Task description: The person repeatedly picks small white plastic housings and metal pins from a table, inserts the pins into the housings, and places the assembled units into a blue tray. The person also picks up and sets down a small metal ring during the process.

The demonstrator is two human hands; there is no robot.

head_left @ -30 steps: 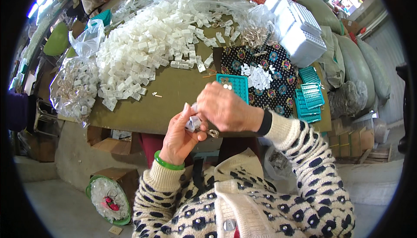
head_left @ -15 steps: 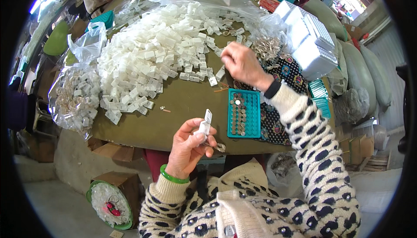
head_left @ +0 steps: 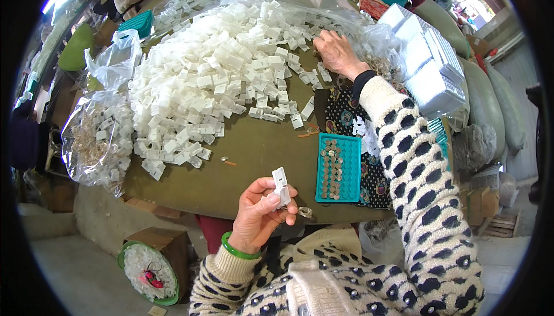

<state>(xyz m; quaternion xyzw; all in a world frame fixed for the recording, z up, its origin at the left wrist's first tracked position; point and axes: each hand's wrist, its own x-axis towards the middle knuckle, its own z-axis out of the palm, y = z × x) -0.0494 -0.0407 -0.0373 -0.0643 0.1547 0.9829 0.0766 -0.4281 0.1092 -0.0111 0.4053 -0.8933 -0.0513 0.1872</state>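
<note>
Near the table's front edge, my left hand (head_left: 259,215) pinches a small white plastic case (head_left: 280,180) that stands upright between thumb and fingers. A small shiny metal clasp (head_left: 305,212) pokes out beside its lower fingers. My right hand (head_left: 337,53) is stretched far across the table, fingers curled down between the white pile and a clear bag of metal pieces; its fingertips are hidden. A large heap of white plastic cases (head_left: 213,68) covers the left and middle. Between the hands sits a teal tray (head_left: 350,172), its left columns holding small round metal discs (head_left: 332,175).
Stacked white trays (head_left: 433,56) stand at the right beside full sacks (head_left: 482,97). A clear bag (head_left: 98,140) of metal parts and cases hangs over the left edge. Patterned cloth (head_left: 375,192) lies under my right forearm. Other people sit at the far side.
My right hand has reached farther away, to the table's far side. My left hand still holds the white case. The whole view has shifted slightly.
</note>
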